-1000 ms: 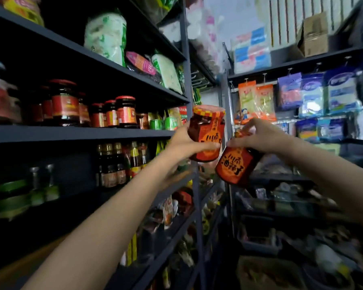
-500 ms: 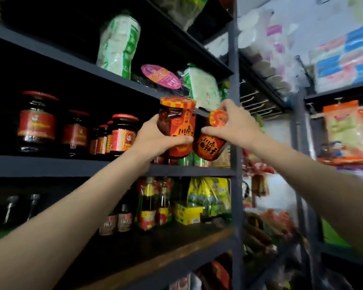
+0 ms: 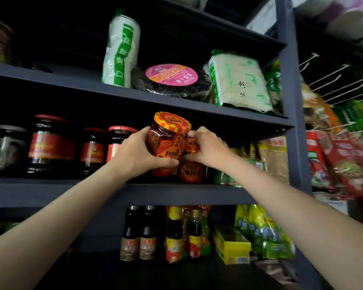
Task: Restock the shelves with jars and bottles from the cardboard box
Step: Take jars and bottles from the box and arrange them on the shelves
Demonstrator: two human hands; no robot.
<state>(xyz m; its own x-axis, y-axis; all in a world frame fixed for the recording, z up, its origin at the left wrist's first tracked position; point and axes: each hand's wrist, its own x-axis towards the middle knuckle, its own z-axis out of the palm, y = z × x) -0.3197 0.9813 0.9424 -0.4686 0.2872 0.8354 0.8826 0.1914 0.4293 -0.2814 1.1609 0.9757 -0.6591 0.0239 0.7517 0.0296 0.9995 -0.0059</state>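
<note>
My left hand (image 3: 137, 154) grips an orange-labelled chili sauce jar (image 3: 168, 143) with a checked orange-yellow lid, held at the front of the middle shelf (image 3: 71, 192). My right hand (image 3: 208, 147) holds a second, similar jar (image 3: 192, 170) by its top; that jar stands on the shelf just right of the first and is partly hidden behind it. Dark jars with red lids and red labels (image 3: 50, 145) line the same shelf to the left. The cardboard box is out of view.
Green-and-white packets (image 3: 122, 51) and a pink-lidded tub (image 3: 171, 75) sit on the shelf above. Sauce bottles (image 3: 147, 233) and yellow-green packs (image 3: 260, 233) fill the shelf below. A dark upright post (image 3: 289, 101) bounds the shelves at right; hanging snack bags (image 3: 344, 155) lie beyond it.
Both hands have carried the jars leftward and deeper into the middle shelf. The right-hand jar has come down onto the shelf board. The camera has moved closer to the shelves.
</note>
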